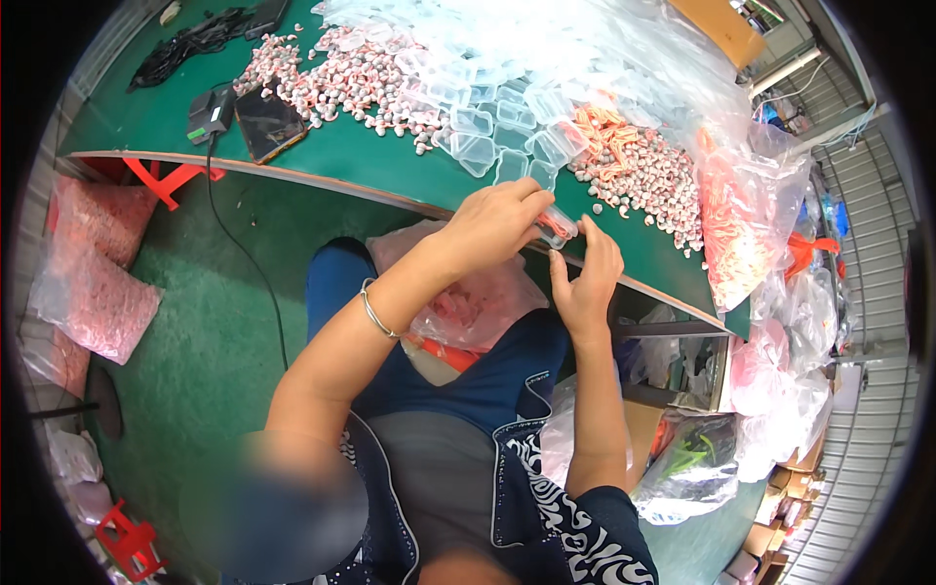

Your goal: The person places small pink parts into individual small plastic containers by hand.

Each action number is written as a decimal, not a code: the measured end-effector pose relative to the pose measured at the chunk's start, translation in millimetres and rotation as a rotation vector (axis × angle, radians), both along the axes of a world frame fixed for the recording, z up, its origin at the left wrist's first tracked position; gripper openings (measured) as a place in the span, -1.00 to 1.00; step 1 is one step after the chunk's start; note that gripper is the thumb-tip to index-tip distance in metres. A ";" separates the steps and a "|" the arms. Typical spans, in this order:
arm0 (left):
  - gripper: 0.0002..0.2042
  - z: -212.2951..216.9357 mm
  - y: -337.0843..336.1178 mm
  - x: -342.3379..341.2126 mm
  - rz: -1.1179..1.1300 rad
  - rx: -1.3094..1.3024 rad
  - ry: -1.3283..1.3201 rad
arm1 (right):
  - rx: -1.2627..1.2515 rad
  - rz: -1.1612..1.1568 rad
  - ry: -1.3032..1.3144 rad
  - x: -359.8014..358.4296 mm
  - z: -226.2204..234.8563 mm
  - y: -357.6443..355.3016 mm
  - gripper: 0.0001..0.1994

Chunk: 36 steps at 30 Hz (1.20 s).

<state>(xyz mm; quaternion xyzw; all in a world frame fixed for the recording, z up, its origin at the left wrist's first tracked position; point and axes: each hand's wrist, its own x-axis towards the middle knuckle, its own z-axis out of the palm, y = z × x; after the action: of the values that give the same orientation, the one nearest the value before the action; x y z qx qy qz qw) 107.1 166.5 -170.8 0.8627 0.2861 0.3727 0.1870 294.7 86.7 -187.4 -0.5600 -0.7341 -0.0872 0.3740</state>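
While L hand (497,220) pinches clear box (557,227) | it's btwn hands | R hand (592,278) part-open, alongside

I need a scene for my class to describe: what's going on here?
A seated person's left hand grips a small clear box with something orange inside, at the edge of a green table; the right hand is close by the box's right end. Farther back lie more clear boxes, with heaps of small pieces on both sides.
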 end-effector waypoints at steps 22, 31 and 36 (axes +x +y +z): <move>-0.60 -14.0 -13.9 5.0 0.119 0.135 -0.093 | -0.013 -0.020 -0.083 -5.8 8.5 -1.2 -0.44; -0.50 -19.2 -57.0 21.9 0.350 0.153 -0.142 | 0.069 0.004 -0.096 -2.1 -13.7 6.8 -0.50; -0.49 -16.8 -69.7 16.3 0.372 0.101 -0.203 | 0.093 0.031 -0.122 4.0 -12.1 6.6 -0.54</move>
<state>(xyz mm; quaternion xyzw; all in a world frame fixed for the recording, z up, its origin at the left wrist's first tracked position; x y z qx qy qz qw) 123.3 96.8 -187.6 0.7615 0.4010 0.4994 0.0993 298.7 93.3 -199.5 -0.5243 -0.7592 -0.1496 0.3554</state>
